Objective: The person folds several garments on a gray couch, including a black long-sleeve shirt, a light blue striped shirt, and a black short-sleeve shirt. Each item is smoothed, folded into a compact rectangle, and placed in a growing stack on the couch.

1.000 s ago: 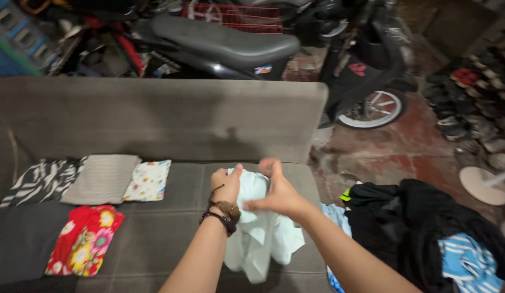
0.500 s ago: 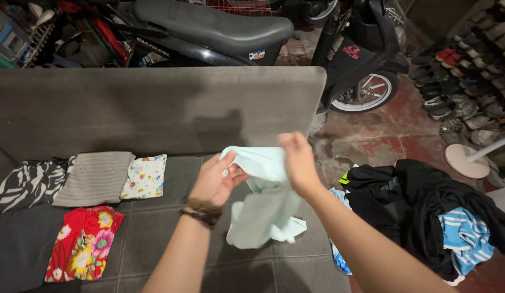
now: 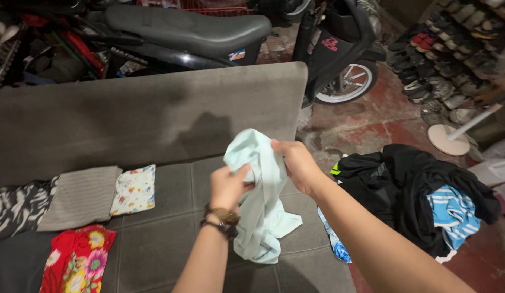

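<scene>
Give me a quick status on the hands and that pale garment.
Left hand and right hand both grip the pale green garment, lifted over the grey sofa. Folded clothes lie left. Nothing in the way.

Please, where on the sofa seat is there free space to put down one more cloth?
Bare grey seat lies between the small floral fold and the pale green garment, in front of the backrest. The left end is crowded: zebra fold, grey fold, red floral fold.

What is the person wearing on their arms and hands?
Both arms are bare, with no sleeves or gloves showing. The left hand has a brown bracelet and a thin dark band at the wrist. The right hand wears nothing.
</scene>
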